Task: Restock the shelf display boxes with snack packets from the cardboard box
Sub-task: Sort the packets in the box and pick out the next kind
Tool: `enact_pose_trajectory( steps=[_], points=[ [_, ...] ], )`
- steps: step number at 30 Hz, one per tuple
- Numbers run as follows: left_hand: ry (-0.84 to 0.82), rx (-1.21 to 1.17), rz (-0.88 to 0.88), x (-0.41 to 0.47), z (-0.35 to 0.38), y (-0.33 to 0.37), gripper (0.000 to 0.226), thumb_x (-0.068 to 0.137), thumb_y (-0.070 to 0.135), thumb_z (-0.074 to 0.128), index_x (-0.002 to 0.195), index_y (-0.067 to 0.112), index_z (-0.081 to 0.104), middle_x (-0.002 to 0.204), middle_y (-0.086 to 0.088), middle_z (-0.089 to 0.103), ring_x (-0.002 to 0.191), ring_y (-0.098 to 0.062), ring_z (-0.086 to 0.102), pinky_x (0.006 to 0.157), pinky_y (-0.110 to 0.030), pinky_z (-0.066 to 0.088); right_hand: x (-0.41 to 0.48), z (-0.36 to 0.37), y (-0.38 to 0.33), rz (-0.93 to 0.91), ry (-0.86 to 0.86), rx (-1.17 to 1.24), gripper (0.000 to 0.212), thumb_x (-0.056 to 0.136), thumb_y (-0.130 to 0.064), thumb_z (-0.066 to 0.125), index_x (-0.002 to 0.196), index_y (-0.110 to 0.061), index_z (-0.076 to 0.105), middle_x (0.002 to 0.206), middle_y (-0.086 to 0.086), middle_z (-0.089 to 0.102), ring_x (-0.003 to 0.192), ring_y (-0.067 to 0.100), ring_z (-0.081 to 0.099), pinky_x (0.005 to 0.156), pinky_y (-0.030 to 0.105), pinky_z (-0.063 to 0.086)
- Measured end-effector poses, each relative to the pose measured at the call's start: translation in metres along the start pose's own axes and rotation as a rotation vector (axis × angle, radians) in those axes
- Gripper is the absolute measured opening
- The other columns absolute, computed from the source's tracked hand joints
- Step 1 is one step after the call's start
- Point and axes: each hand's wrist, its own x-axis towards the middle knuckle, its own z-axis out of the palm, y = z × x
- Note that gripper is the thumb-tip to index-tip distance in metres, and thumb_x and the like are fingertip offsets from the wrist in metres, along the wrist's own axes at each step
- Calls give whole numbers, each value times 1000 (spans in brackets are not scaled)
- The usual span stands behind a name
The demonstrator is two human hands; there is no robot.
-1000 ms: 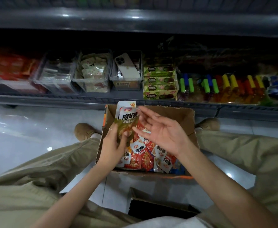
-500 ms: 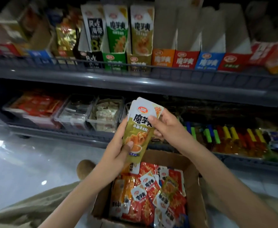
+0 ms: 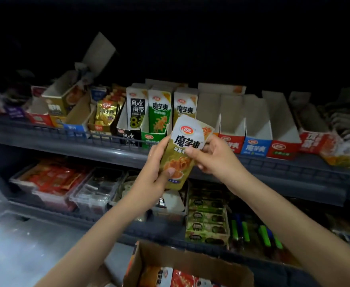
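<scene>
Two hands, both gripping one item: the left hand [image 3: 155, 175] holds the lower left edge of the gold snack packet [image 3: 180, 158], thumb pressed on its front and fingers curled behind. The right hand [image 3: 213, 160] pinches the packet's upper right side, thumb on the printed face and fingers folded at the back. One corner of a second packet shows behind the first at the top right. The packet stands upright, tilted slightly to the right, raised in front of the upper shelf [image 3: 87, 146] and overlapping the foot of the gold display box [image 3: 185, 104]; whether it touches that box cannot be told. Left of that box stand a green display box [image 3: 158, 112] and a black display box [image 3: 135, 112], each with packets upright in it. To its right come three display boxes showing bare card inside, fronted red [image 3: 231, 143], blue [image 3: 255, 148] and red again [image 3: 282, 151]. Further boxes, some tilted, sit at the shelf's far left. On the lower shelf: clear trays [image 3: 51, 181] of red packets, a stack of green cartons [image 3: 206, 218], and coloured lighters [image 3: 246, 233]. At the bottom edge, below both forearms, is the open cardboard box [image 3: 190, 264] with red and white packets [image 3: 182, 278] inside, on the glossy floor [image 3: 25, 245].
</scene>
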Motion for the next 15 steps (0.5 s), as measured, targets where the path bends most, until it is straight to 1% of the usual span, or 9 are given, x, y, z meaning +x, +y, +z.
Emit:
enact_pose_trajectory(
  steps=[2,3,5,6,8,9,11,13,15],
  points=[
    [57,109,-3,21,1,-7,67,94,10,53,139,44,18,140,2,29,127,-5,39,105,-34,43,16,-4,-8,-136,110,-94,28,85,-4,64,104,-21,52,85,-10,64,63,-8,61,54,10,47],
    [99,177,-18,31,2,-13,70,93,12,56,142,41,16,141,4,26,127,-4,38,106,-31,41,24,-6,-11,-191,180,-119,26,86,-4,64,101,-22,52,87,-12,63,70,-9,62,59,10,49],
    [195,357,-55,48,3,-31,75,91,20,61,148,26,14,146,3,20,131,-13,35,110,-31,34,40,-11,-18,-255,289,-119,20,87,-7,64,101,-17,52,90,-11,61,78,-6,61,63,8,49],
    [228,478,-48,54,3,-42,75,90,24,62,148,18,15,148,-2,20,134,-19,34,112,-34,31,49,-13,-19,-271,329,-124,20,88,-9,63,102,-15,52,91,-10,61,81,-4,61,64,8,49],
    [238,738,11,62,5,-62,67,93,32,56,145,6,23,147,-15,29,136,-28,31,113,-38,22,67,-16,-20,-314,372,-152,21,88,-9,63,105,-13,52,92,-12,60,84,-3,59,67,7,48],
    [235,852,45,64,6,-70,62,94,36,49,142,5,27,145,-17,34,135,-29,32,112,-39,18,75,-17,-18,-331,377,-161,22,88,-9,63,106,-13,52,93,-12,59,85,-6,58,68,6,47],
    [226,995,81,67,7,-83,58,93,42,39,138,7,30,139,-18,43,132,-28,36,108,-42,17,89,-18,-14,-331,369,-182,24,88,-9,63,110,-11,54,98,-10,60,86,-6,56,70,5,47],
    [240,1059,106,68,6,-95,56,93,44,36,137,10,32,137,-16,47,131,-25,35,107,-44,17,101,-19,-7,-325,338,-260,29,89,-11,62,117,-8,54,102,-8,59,88,-3,56,70,4,47],
    [257,1099,141,68,5,-101,50,93,44,35,134,15,37,134,-14,50,128,-24,36,105,-47,17,110,-21,1,-325,294,-371,31,90,-15,60,120,-9,53,105,-6,61,87,-1,57,71,6,48]
  ],
)
